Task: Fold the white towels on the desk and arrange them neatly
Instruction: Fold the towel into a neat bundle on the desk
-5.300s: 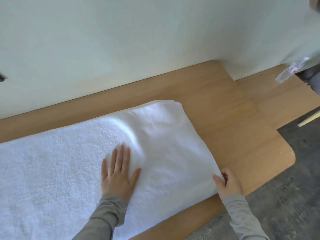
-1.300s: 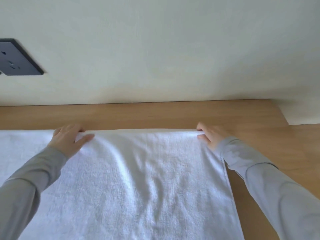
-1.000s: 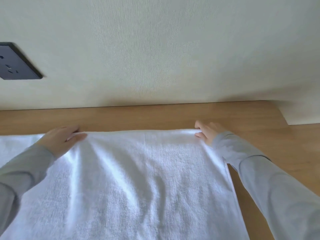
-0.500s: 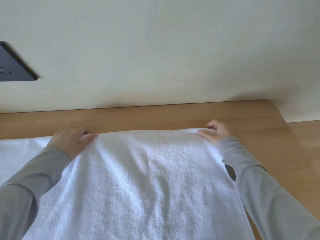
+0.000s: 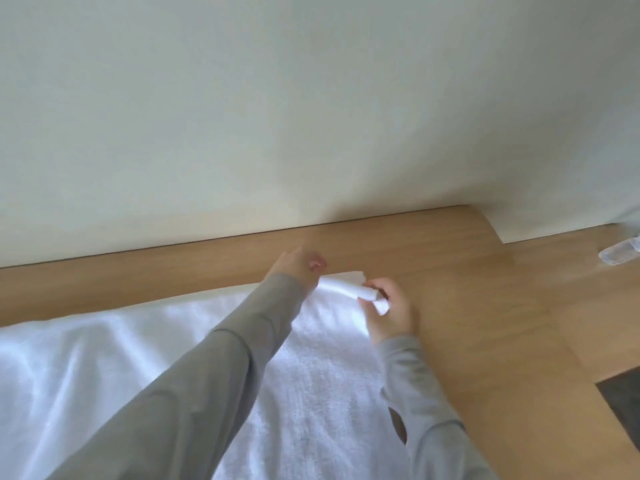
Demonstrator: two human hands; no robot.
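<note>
A large white towel point(image 5: 166, 344) lies spread over the wooden desk point(image 5: 485, 306), its far edge running up to the right. My right hand point(image 5: 389, 315) pinches the towel's far right corner and lifts it slightly off the wood. My left arm reaches across the towel, and my left hand point(image 5: 296, 268) sits at the far edge just left of that corner, fingers curled. A raised strip of towel runs from under it to my right hand. The frame is blurred.
A pale wall point(image 5: 311, 116) rises right behind the desk. A clear plastic bottle point(image 5: 620, 256) lies on the lower wooden surface at the far right. Dark floor point(image 5: 623, 396) shows past the desk's right edge.
My left hand has slid right along the towel's far edge, close to my right hand. My right hand has lifted the corner. The view has swung right and the wall socket has left the frame.
</note>
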